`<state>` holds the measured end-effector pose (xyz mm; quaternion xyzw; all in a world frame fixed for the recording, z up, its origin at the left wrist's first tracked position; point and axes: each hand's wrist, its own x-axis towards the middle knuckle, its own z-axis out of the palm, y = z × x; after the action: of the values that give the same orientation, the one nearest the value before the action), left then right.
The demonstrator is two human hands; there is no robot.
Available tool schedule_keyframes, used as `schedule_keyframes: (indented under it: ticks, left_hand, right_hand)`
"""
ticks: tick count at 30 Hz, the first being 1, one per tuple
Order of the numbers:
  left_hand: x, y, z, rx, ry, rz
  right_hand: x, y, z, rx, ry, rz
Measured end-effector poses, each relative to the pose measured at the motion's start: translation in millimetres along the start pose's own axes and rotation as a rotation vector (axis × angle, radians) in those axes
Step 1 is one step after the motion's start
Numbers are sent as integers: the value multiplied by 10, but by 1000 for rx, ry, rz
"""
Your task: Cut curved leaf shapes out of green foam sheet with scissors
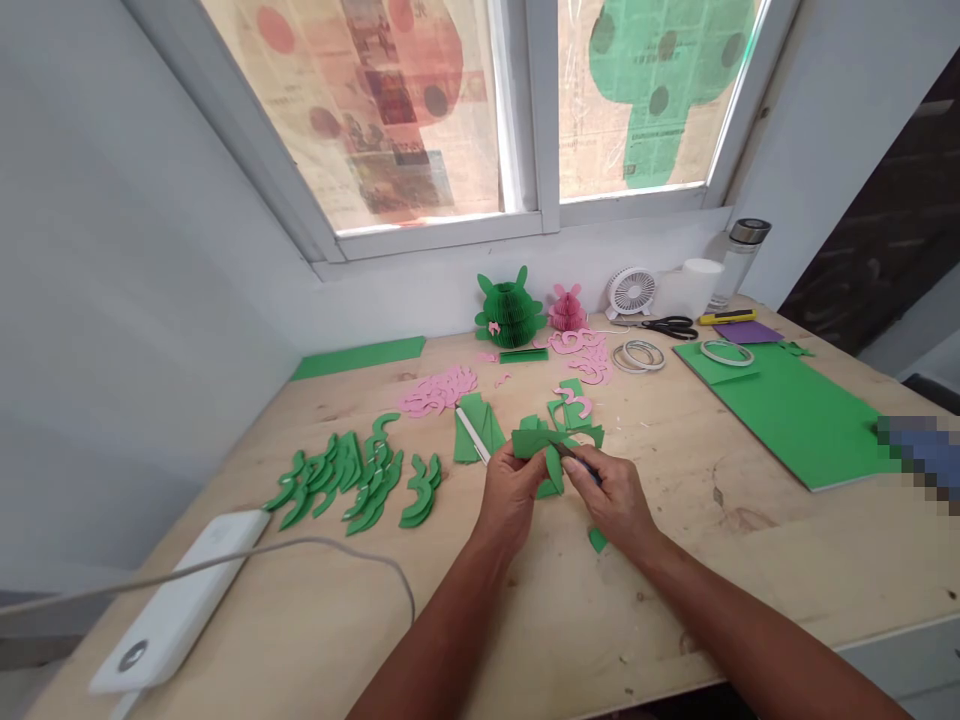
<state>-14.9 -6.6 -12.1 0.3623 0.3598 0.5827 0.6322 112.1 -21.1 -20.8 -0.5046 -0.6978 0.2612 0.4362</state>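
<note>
Pale walls meet at a corner behind a light wooden surface (pixel 697 610), below a white-framed window (pixel 543 120) whose panes are covered with newsprint and red and green cut shapes. Near the middle, a person's two bare hands work close together above the surface. The left hand (pixel 512 490) has its grip clamped on a piece of green paper (pixel 531 442), pinched between thumb and fingers. The right hand (pixel 616 495) is closed around a small dark tool (pixel 592 470), mostly hidden by the fingers, its tip against the paper. More green offcuts lie beneath and beyond the hands, and one small green scrap (pixel 597 540) rests just below the right hand. To the left, a white pen-like stick (pixel 471 433) lies across green strips (pixel 491 422); farther left are stacks of curved green cutouts (pixel 375 492), with pink cutouts (pixel 441 388) behind them. Against the wall stand a green honeycomb paper figure (pixel 510 314), a smaller pink one (pixel 568 310) and a white fan (pixel 631 291). At right, black-handled scissors (pixel 675 327) lie near a yellow cutter (pixel 727 317) and a large green sheet (pixel 795 415). A white oblong device (pixel 176 610) sits at the left edge.
</note>
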Motion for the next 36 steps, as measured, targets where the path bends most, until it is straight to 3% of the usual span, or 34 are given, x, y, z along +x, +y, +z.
schedule_keyframes:
  ticks: [36]
  left_hand:
    - [29,-18,-20,13,49,-14]
  right_hand:
    - [2,18,18,59,-3,-8]
